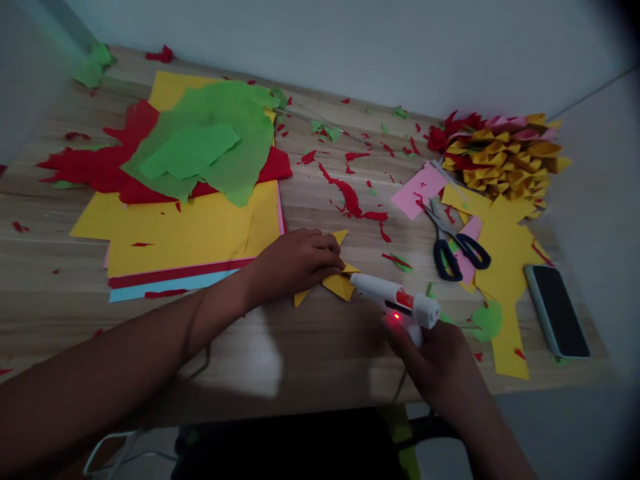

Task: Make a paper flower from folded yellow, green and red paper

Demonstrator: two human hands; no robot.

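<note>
My left hand (300, 262) is closed on a folded yellow paper piece (340, 285), with its pointed corners showing around the fingers on the wooden table. My right hand (430, 360) grips the handle of a white glue gun (390, 293) that has a glowing red light. The gun's nozzle points left and meets, or nearly meets, the yellow piece; whether it touches is hard to tell. Part of the yellow piece is hidden beneath my left fingers.
Yellow sheets (190, 233) with green paper (200, 147) lie at left. To the right are scissors (453, 243), a phone (557, 310), pink paper (419, 190), yellow paper (505, 253) and a pile of folded pieces (505, 157). Red scraps (350, 197) litter the table (320, 360).
</note>
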